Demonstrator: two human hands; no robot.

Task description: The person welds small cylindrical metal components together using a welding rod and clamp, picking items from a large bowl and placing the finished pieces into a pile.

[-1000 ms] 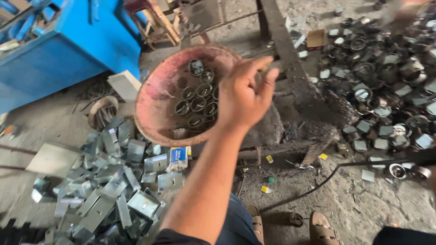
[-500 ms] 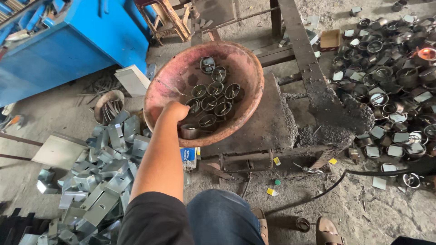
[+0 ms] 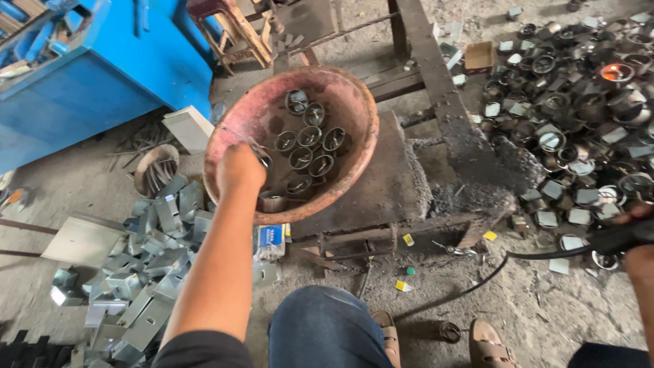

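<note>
The left hand [image 3: 240, 169] reaches into the pink metal basin [image 3: 354, 109] at centre frame, fingers curled on a thin metal piece at the near rim; what exactly it pinches I cannot tell. About eight round metal rings [image 3: 310, 136] lie inside, with one metal cup [image 3: 272, 201] at the near edge. Lifting one ring cleanly, without dragging its neighbours, would serve best. At right edge, the right hand [image 3: 637, 228] wraps a black torch handle [image 3: 613, 238]. Folded metal brackets [image 3: 136, 272] are heaped lower left.

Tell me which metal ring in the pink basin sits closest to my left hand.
The ring at the basin's near rim, just below your left hand. The other rings cluster farther away, toward the basin's middle and far side.
</note>
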